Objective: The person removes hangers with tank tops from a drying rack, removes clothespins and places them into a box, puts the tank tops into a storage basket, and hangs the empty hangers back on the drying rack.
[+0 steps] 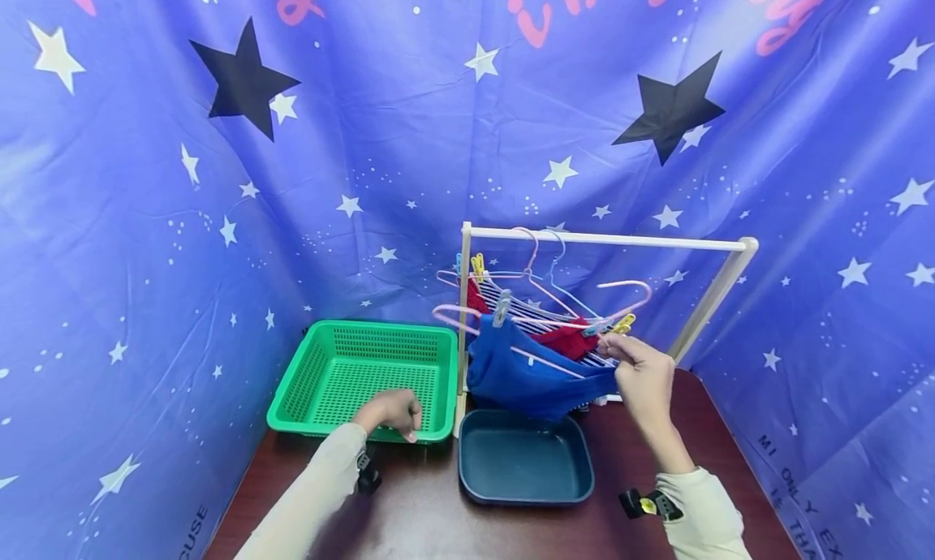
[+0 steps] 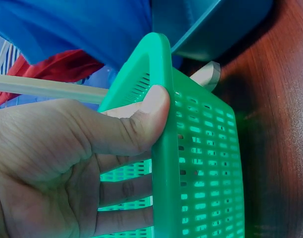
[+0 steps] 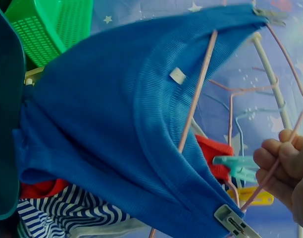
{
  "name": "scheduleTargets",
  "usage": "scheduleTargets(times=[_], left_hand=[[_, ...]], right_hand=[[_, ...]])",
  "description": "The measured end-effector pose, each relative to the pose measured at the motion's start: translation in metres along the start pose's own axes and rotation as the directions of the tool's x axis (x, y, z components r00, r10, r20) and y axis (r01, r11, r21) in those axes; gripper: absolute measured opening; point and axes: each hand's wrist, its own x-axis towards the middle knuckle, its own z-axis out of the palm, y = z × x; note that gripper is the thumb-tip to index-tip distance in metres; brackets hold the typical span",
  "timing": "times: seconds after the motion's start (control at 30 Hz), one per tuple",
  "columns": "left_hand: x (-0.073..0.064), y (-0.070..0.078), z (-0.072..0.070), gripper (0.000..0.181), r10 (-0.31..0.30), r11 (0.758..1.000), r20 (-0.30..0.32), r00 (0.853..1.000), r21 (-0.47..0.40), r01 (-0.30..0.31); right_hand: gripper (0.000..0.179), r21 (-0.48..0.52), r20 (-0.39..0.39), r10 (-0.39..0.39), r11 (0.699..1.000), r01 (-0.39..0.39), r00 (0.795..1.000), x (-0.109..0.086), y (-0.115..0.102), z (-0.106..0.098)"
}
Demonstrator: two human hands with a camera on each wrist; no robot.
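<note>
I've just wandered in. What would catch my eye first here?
Probably the bright green basket on the table's left, its near rim gripped by the left hand. Next, the blue garment clipped to a pink hanger, which the right hand holds before the rack. Large black stars stand out on the backdrop behind.

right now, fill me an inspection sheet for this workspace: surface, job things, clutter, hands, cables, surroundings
Surface: brown table, bearing a dark tray.
Job's things: blue garment clipped to a pink hanger, its hook off the white rail; green basket on the table.
Clutter: red cloth and a striped garment behind the blue one.
Hands: left hand grips the basket's rim; right hand pinches the hanger.
Cables: nothing seen.
Surroundings: starry blue curtain.
</note>
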Motion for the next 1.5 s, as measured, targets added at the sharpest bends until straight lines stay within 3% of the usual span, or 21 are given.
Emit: scheduleTargets(times=[0.2, 0.47, 0.7, 0.97, 1.5], left_hand=[[0.0, 0.0, -0.001, 0.008, 0.008, 1.0, -0.001, 1.0, 0.013, -0.008], [-0.001, -0.001, -0.001, 0.008, 0.018, 0.999, -0.015, 1.0, 0.029, -0.018], [-0.002, -0.001, 0.001, 0.01, 0.027, 0.999, -0.044, 0.999, 0.041, -0.025], [-0.004, -0.002, 0.004, 0.011, 0.025, 0.999, -0.068, 0.997, 0.028, -0.023], [-0.01, -0.003, 0.006, 0.011, 0.045, 0.999, -0.128, 0.991, 0.025, -0.042]], right_hand=[[0.042, -0.1, 0.129, -0.135, 0.984, 0.149, 0.982, -0.001, -0.009, 0.011], [0.044, -0.143, 0.268, -0.182, 0.964, 0.226, 0.946, -0.002, -0.015, 0.026], [0.041, -0.181, 0.333, -0.089, 0.971, 0.156, 0.939, 0.007, -0.017, 0.039], [0.04, -0.219, 0.418, 0.031, 0.973, 0.068, 0.908, 0.013, -0.012, 0.053], [0.034, -0.235, 0.436, 0.074, 0.971, 0.034, 0.897, 0.011, -0.009, 0.065]])
